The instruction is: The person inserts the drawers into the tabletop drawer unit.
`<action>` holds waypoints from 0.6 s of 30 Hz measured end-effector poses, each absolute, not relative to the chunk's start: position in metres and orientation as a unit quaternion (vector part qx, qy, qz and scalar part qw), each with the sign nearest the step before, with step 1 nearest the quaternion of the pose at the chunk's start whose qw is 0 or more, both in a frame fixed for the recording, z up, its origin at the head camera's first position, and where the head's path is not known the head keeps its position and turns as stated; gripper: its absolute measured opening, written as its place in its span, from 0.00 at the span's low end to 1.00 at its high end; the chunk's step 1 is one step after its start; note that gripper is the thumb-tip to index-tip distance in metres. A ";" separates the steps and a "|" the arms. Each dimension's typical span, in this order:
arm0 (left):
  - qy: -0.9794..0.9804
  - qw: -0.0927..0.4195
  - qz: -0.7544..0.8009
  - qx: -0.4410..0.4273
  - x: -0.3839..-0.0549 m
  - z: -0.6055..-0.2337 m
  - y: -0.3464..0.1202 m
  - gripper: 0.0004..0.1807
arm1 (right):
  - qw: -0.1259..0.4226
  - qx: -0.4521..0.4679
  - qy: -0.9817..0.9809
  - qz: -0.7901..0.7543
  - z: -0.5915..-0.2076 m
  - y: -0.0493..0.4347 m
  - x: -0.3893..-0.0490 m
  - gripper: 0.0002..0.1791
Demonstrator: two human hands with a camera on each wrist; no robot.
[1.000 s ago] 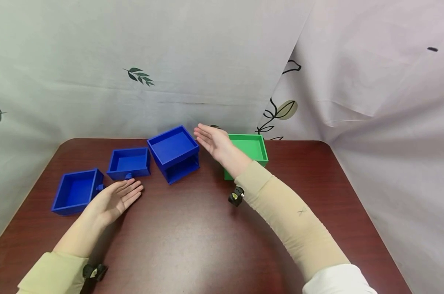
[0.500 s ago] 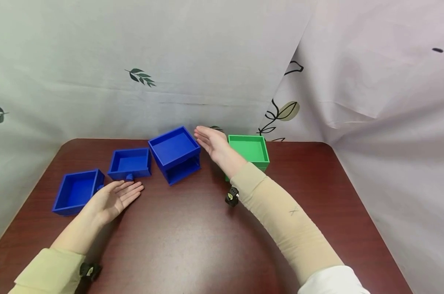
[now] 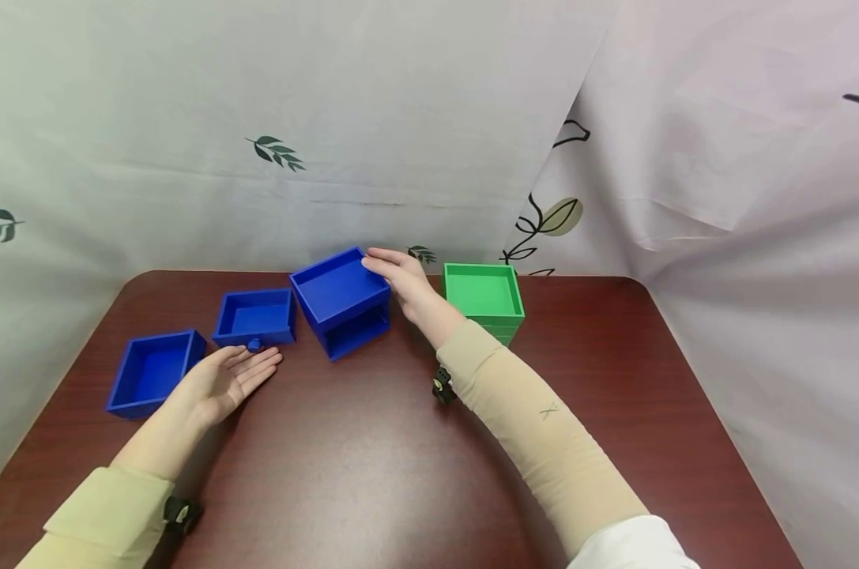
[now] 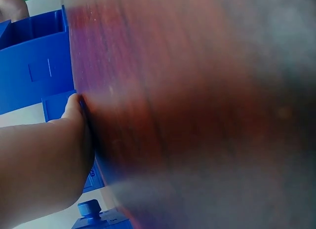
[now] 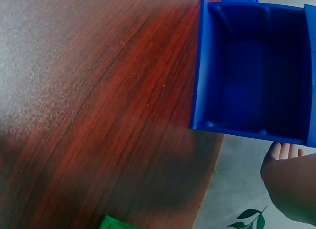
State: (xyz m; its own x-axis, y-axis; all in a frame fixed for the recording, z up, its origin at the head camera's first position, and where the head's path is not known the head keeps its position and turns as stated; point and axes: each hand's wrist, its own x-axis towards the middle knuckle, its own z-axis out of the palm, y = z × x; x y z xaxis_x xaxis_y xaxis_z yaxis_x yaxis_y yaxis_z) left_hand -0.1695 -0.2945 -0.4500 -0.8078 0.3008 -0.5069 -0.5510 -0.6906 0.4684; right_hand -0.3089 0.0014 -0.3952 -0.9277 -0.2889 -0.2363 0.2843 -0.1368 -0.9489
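Observation:
My right hand (image 3: 411,288) reaches to the back right corner of a blue box-shaped cabinet (image 3: 338,288), its fingertips overlapping the rim of the shallow top tray. Below that tray, the cabinet's front opening (image 5: 247,71) shows hollow in the right wrist view, with straight fingers (image 5: 285,151) at its side wall. On the left my left hand (image 3: 223,387) lies palm up, fingers loosely extended, holding nothing. Just beyond it is a small blue drawer (image 3: 254,314) with a round knob (image 3: 255,345). A second blue drawer (image 3: 152,367) sits beside the left wrist, partly hidden by the hand.
A green box (image 3: 482,292) with a similar shallow top stands to the right of the blue cabinet, behind the right forearm. All stand on a dark red-brown wooden table (image 3: 358,458). A pale cloth (image 3: 329,118) with leaf prints hangs behind the back edge.
My right hand has shifted left, from beside the blue cabinet to its back right corner, uncovering more of the green box. The left hand has stayed nearly still by the drawers.

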 end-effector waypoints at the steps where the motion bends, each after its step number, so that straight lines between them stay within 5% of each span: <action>1: 0.312 0.236 0.898 -0.200 -0.170 -0.450 -0.295 0.45 | 0.191 -0.005 0.631 -0.752 -0.396 0.000 -0.310 0.27; 12: 0.316 0.231 0.900 -0.194 -0.169 -0.452 -0.294 0.17 | 0.163 -0.050 0.625 -0.762 -0.409 -0.008 -0.312 0.27; 18: 0.323 0.230 0.898 -0.191 -0.168 -0.451 -0.295 0.12 | 0.173 -0.058 0.613 -0.769 -0.411 -0.009 -0.311 0.28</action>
State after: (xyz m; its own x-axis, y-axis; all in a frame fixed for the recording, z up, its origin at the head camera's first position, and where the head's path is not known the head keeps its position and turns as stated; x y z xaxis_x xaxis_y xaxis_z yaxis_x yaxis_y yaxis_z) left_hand -0.1681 -0.2951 -0.4511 -0.8216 0.2897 -0.4910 -0.5361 -0.6857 0.4924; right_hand -0.3111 -0.0092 -0.4108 -0.9334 -0.3370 -0.1230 0.1948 -0.1880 -0.9627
